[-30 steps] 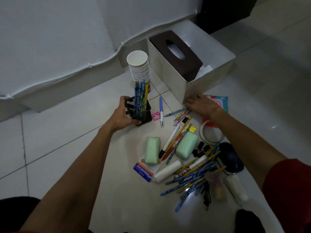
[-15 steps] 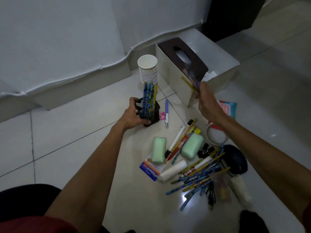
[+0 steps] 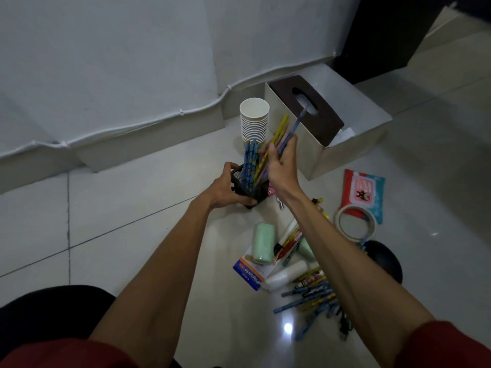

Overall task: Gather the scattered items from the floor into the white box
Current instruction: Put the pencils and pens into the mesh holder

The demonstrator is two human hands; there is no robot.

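Note:
My left hand (image 3: 224, 188) grips a black mesh pen holder (image 3: 249, 185) that stands on the floor with several blue pencils in it. My right hand (image 3: 283, 166) holds a small bunch of pencils (image 3: 285, 131) with their lower ends over the holder's opening. The white box (image 3: 342, 144) stands behind, with a dark brown tissue box (image 3: 308, 110) inside it. More pencils and pens (image 3: 309, 293) lie scattered on the floor near my right forearm.
A stack of paper cups (image 3: 254, 119) stands left of the box. On the floor lie a wet-wipes pack (image 3: 364, 192), a tape roll (image 3: 354, 221), two green sponges (image 3: 263, 243), a white roll (image 3: 287, 274), a blue-white packet (image 3: 249, 272) and a dark round object (image 3: 384, 260).
My right hand picked up pencils from the floor beside the box, lifted them and carried them left to the pen holder. My left hand stayed on the holder.

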